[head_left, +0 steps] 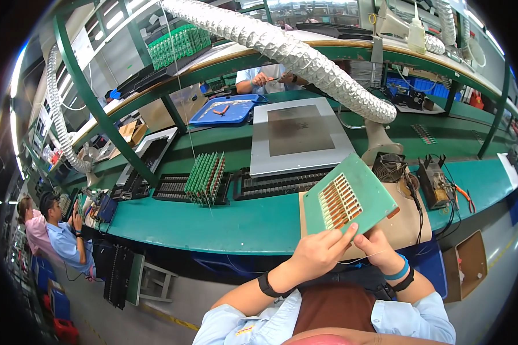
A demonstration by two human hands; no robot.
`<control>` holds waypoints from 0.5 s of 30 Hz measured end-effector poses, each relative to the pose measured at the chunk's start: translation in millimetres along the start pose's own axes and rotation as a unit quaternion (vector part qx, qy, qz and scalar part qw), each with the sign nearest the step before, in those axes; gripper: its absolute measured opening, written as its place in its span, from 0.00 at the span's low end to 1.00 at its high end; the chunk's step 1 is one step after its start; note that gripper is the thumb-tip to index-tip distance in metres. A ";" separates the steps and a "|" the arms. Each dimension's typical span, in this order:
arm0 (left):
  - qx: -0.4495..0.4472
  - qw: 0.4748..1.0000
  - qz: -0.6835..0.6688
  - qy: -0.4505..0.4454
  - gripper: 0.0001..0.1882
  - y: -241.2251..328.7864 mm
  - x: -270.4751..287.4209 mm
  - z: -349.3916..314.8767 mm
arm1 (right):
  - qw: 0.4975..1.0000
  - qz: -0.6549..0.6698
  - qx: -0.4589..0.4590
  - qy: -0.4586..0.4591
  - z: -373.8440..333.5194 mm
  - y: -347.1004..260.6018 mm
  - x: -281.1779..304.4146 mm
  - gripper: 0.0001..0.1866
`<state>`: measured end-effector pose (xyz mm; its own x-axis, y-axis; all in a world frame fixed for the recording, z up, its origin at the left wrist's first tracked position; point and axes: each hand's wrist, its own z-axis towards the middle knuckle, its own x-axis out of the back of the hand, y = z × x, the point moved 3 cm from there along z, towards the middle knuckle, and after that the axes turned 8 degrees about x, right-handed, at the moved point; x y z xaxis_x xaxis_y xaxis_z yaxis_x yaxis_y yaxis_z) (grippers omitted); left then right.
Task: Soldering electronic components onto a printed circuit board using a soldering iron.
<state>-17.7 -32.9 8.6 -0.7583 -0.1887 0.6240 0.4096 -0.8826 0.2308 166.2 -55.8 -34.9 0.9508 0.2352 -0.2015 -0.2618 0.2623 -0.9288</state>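
Note:
Tilted up in front of me is a flat green board, with rows of small pale and copper-coloured parts across its middle. My left hand is closed at the board's lower edge, fingertips near the bottom of the rows. Beside it, my right hand grips the lower right edge, its fingers partly hidden behind the board. A thin pale wire runs by my right hand. Under the board, a brown sheet covers part of the green bench.
Left of the board, upright green circuit boards fill a black rack. Behind are a grey plate and a blue tray. A fan, a small metal device and orange-handled pliers sit right. A ribbed duct hangs overhead; co-workers sit nearby.

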 end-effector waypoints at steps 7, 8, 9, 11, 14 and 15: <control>0.087 0.991 -0.069 -0.080 0.34 -5.9 -13.6 2.3 | 0.997 0.067 0.012 0.045 5.2 35.9 14.0 0.34; 0.090 0.990 -0.069 -0.084 0.34 -6.5 -13.2 4.5 | 0.994 0.089 0.007 0.056 6.9 44.3 19.9 0.37; 0.104 0.988 -0.058 -0.102 0.33 -10.2 -11.4 5.8 | 0.991 0.112 0.003 0.072 6.7 51.0 25.0 0.39; 0.129 0.981 -0.039 -0.137 0.31 -20.7 -5.3 7.4 | 0.988 0.131 0.005 0.083 9.2 49.0 34.0 0.37; 0.204 0.976 -0.010 -0.077 0.23 -68.0 3.9 0.9 | 0.982 0.141 0.024 0.122 1.7 54.8 60.6 0.35; 0.202 0.979 0.002 -0.036 0.20 -85.8 8.3 -1.2 | 0.993 0.067 -0.024 0.090 -8.3 85.4 80.6 0.31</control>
<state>-59.8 40.7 -6.9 -0.7245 -0.1478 0.6732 0.5902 -0.6376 0.4952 221.8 -22.3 -133.0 0.9235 0.0922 -0.3724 -0.3835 0.1945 -0.9028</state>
